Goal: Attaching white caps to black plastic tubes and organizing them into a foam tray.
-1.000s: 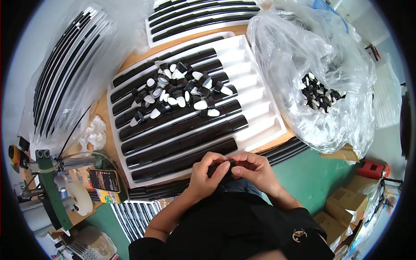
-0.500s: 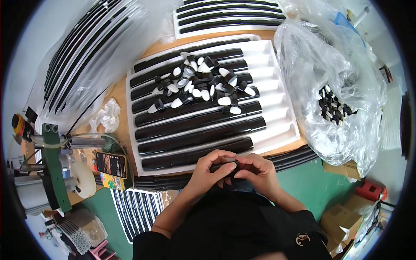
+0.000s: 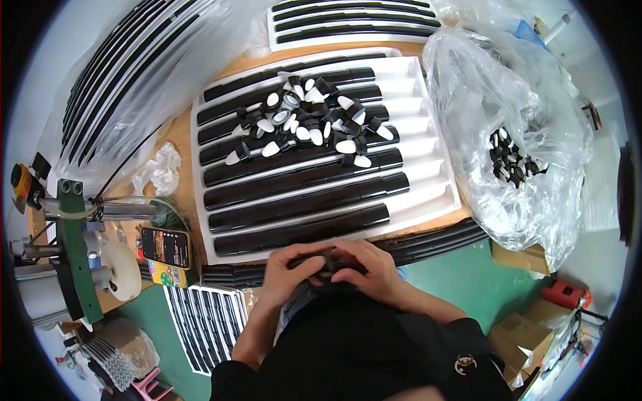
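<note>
Close to my body, at the front edge of the table, my left hand and my right hand meet with fingers curled. Between their fingertips they grip a small black part, mostly hidden by the fingers. Just beyond them lies a white tray with rows of glossy black cylindrical pieces in its grooves. On top of those rows is a loose heap of small black pieces with white oval tips; a few show round silvery ends.
A clear plastic bag at the right holds more black-and-white pieces. At the left stand a machine with a green bracket, a phone and crumpled tissue. Black strips run along the table's front edge. Another loaded tray lies behind.
Both hands have shifted left and slightly down together, still pinching the small black part. The heap and tray look the same, with the view slightly shifted.
</note>
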Action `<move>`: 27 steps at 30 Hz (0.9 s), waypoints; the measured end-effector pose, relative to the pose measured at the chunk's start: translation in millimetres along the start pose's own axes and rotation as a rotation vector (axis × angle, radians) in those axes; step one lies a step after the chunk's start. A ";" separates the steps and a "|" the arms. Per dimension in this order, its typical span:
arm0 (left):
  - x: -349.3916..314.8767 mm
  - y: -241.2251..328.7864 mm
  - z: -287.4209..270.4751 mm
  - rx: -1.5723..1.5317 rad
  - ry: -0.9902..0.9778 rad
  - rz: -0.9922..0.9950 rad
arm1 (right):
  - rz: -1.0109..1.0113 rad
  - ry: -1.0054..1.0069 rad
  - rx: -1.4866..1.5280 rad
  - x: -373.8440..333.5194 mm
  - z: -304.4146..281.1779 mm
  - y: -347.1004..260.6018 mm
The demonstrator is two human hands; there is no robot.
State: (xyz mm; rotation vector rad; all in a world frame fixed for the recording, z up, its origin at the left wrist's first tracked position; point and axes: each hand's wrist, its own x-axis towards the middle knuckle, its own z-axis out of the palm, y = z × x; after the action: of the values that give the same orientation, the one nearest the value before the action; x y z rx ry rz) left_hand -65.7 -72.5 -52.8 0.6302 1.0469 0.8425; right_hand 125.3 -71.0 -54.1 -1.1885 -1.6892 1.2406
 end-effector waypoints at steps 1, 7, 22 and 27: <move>-5.0 2.7 -9.6 0.001 -0.009 -0.002 | 0.003 0.008 -0.004 -0.9 -5.7 2.4; -46.8 18.5 -70.3 0.380 0.303 0.175 | -0.321 0.294 -0.913 -9.4 -75.5 31.0; -23.3 -1.8 -101.4 0.177 0.653 0.329 | -0.281 0.125 -0.862 18.1 -97.5 62.0; -13.9 0.5 -107.3 0.140 0.673 0.336 | -0.256 0.149 -0.833 27.0 -97.1 68.0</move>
State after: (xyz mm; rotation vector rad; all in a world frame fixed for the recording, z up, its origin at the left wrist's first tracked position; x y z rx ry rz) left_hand -168.3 -77.8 -86.5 0.6654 1.6444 1.3342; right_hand 222.8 -8.6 -91.3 -1.4039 -2.2295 0.2547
